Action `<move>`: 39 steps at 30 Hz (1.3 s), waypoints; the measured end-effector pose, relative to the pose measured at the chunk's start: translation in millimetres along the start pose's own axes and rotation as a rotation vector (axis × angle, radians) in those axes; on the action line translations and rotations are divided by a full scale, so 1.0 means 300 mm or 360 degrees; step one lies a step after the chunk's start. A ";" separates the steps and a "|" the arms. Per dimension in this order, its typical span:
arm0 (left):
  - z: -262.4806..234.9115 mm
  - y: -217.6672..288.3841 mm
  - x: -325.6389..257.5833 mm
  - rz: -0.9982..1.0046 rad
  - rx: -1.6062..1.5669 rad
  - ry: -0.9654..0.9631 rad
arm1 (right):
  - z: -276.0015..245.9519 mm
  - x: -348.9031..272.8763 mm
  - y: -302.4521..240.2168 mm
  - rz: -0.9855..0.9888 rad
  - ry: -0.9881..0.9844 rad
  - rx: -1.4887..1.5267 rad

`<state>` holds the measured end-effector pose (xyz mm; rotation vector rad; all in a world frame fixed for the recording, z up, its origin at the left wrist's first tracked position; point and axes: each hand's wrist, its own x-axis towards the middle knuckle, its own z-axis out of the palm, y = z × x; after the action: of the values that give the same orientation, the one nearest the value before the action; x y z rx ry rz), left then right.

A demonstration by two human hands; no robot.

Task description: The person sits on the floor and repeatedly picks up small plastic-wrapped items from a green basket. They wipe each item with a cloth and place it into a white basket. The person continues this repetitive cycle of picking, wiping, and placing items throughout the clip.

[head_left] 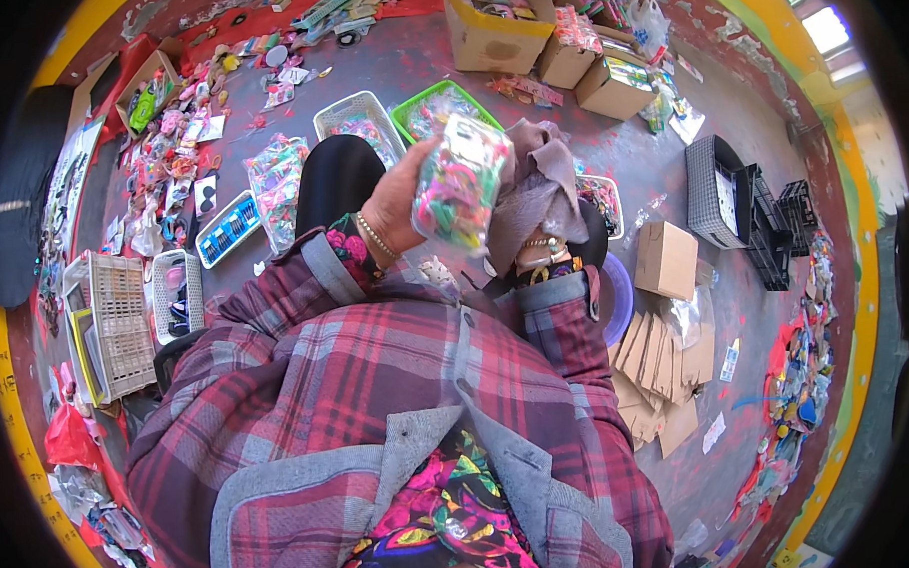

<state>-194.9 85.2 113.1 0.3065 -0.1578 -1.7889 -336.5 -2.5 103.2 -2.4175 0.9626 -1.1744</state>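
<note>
My left hand (399,199) is closed on the left side of a clear plastic pack (459,189), raised above my lap. Small pink, green, yellow and white items show through its shiny wall; their kind I cannot make out. A mauve-grey cloth (544,196) lies against the pack's right side, held in my right hand (541,249), whose fingers the cloth covers. Just beyond the pack is a green basket (399,121) with clear packs in it. Beside that, a white basket (321,120) holds more colourful packs.
Colourful packs (278,175) and a white tray of blue items (229,230) lie to the left. On the right are a purple basin (617,298), a small carton (666,261), flattened cardboard (658,372) and black crates (763,223). Large cartons (499,44) stand at the back.
</note>
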 end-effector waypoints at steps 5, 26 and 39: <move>-0.013 0.068 0.001 0.0643 0.0566 0.0199 | 0.049 -0.054 -0.051 0.0633 -0.0050 0.1605; -0.119 -0.016 0.059 0.0329 0.0284 0.0098 | 0.106 -0.052 -0.148 0.1561 -0.0049 0.2843; -0.159 0.001 0.071 0.0239 -0.0148 0.0069 | 0.079 0.006 -0.091 0.1284 0.0749 0.2642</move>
<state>-185.3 67.1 65.0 0.2597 -0.0653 -1.6341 -305.4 15.6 103.3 -0.4092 0.4859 -1.2938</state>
